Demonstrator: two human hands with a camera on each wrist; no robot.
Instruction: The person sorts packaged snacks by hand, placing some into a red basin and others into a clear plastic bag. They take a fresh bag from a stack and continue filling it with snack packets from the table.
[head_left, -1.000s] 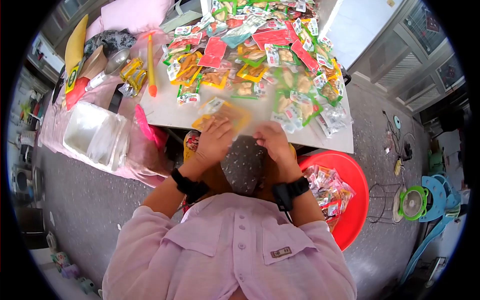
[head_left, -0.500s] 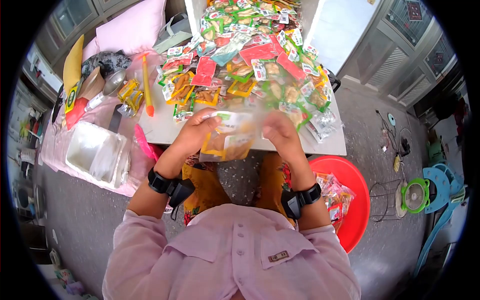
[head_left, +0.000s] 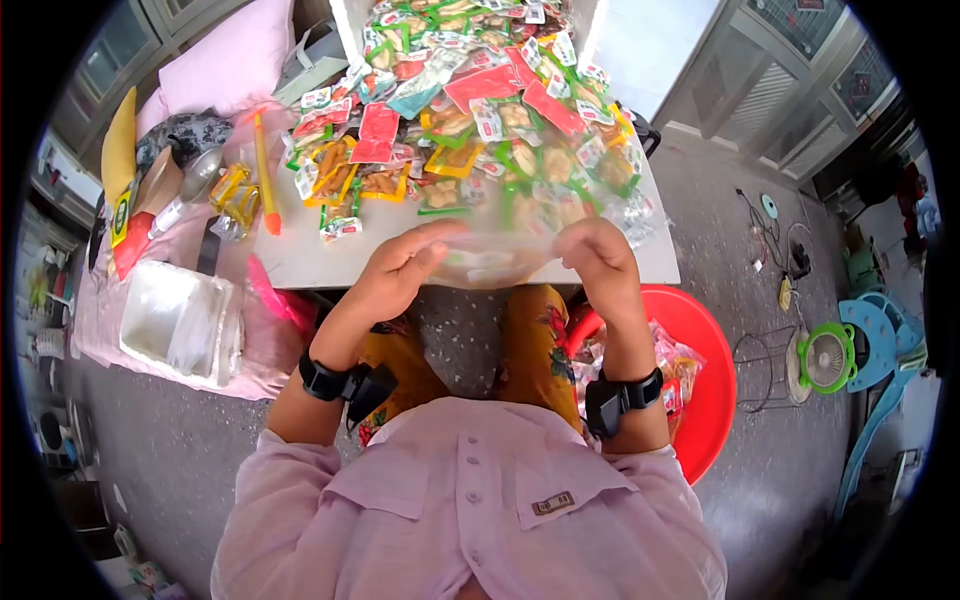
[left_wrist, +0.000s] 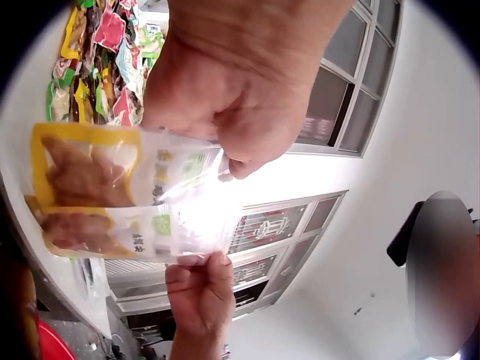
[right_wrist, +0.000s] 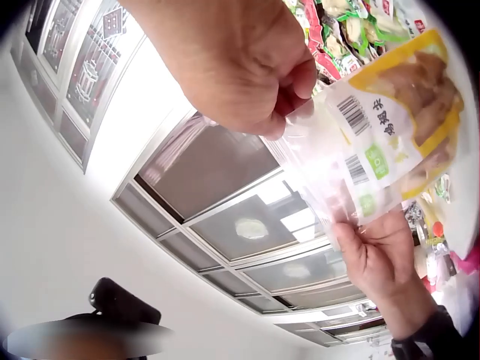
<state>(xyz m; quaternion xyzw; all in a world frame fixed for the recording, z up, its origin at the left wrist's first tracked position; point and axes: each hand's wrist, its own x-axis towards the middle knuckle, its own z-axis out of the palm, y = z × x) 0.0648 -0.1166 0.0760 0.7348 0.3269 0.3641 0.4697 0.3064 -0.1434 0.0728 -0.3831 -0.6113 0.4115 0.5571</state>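
A clear plastic bag (head_left: 490,262) with yellow-edged snack packets (left_wrist: 90,176) inside is stretched between both hands, above the table's front edge. My left hand (head_left: 400,272) pinches one side of the bag near its clear end. On the opposite side, the thumb and fingers of my right hand (head_left: 607,265) pinch the same end. In the right wrist view, barcodes and green labels show on the packets, with brown food at their far end. Beyond the hands, a large pile of snack packets (head_left: 455,150) covers the white table (head_left: 300,262).
A red tub (head_left: 712,400) of packets stands on the floor at the right, beneath my right forearm. To the left, a pink-covered surface bears a white foam box (head_left: 165,310), a metal ladle (head_left: 203,172) and an orange-tipped yellow stick (head_left: 266,180). A green fan (head_left: 828,357) stands farther right.
A second ago my left hand was low over the yellow packet near the table edge. It then raised the packets, and now both hands grip the bag, farther apart.
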